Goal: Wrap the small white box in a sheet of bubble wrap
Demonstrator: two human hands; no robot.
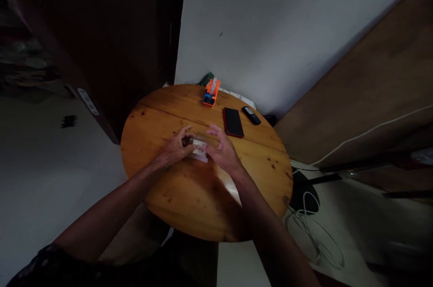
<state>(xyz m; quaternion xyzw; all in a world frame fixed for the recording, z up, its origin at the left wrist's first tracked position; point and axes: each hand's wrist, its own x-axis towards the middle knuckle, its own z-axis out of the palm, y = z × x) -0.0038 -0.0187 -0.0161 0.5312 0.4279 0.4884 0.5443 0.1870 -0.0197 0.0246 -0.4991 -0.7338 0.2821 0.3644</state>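
Both my hands rest near the middle of a round wooden table [189, 197]. My left hand [176, 146] curls its fingers around the left end of a small whitish object [199, 148], which lies on the tabletop. My right hand [221, 149] sits against the object's right side, fingers bent over it and thumb raised. The object is mostly covered by my fingers, and I cannot make out what it is.
A phone with a red edge [233, 121] lies face up beyond my right hand, with a small dark handset [251, 115] beside it. An orange and blue item [211, 92] stands at the table's far edge by the white wall. White cables [314, 228] lie on the floor at right.
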